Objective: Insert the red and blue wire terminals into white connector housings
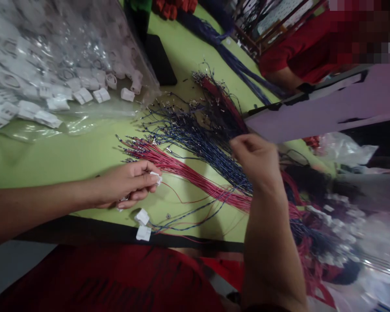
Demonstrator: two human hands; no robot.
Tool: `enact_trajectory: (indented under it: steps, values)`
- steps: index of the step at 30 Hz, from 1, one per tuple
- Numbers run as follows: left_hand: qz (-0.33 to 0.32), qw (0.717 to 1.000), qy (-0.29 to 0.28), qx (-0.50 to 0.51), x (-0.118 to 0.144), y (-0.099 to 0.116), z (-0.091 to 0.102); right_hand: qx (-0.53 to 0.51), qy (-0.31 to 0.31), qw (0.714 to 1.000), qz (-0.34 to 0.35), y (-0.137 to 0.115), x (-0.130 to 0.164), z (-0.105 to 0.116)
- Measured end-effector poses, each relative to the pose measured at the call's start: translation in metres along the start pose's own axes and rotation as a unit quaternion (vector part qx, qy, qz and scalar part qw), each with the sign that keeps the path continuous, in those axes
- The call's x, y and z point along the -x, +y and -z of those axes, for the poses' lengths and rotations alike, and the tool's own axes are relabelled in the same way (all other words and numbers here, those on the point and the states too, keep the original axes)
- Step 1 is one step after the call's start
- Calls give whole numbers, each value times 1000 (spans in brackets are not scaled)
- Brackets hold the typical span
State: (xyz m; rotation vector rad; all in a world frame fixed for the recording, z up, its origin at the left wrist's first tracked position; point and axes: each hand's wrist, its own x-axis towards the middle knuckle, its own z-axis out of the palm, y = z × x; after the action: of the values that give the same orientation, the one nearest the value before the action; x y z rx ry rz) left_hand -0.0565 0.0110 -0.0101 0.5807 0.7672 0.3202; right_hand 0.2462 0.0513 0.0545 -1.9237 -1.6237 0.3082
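My left hand (128, 184) rests low over the green table (68, 156) with its fingers pinched on a small white plastic connector (156, 177). My right hand (255, 158) is raised above the fanned bundles of red wires (182, 169) and dark blue wires (201, 145). Its fingers are curled closed, apparently pinching thin wires, though the held part is hidden behind the fingers. Two more white connectors (143, 225) with wires attached lie near the table's front edge, just below my left hand.
A clear plastic bag (52, 56) full of white connectors lies at the back left. A dark flat object (160, 60) sits behind it. Another person in a red shirt (299, 47) is at the far right. A heap of finished wires and connectors (328, 234) lies at right.
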Motion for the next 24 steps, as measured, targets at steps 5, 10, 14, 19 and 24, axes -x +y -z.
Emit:
enact_trajectory:
  steps: [5, 10, 14, 19, 24]
  values:
    - [12, 1000, -22, 8, 1, 1, 0, 8, -12, 999, 49, -41, 26, 28]
    - [17, 1000, -14, 21, 1, 1, -2, -25, -156, 968, 193, -85, 52, -12]
    - [16, 999, -18, 23, 0, 2, -2, -84, -212, 963, 144, -82, 49, -47]
    - [19, 999, -40, 30, 0, 4, 0, -170, -300, 933, 103, -81, 66, -47]
    - [25, 999, -47, 12, 0, 3, 4, -163, -220, 962, 10, -67, 93, -54]
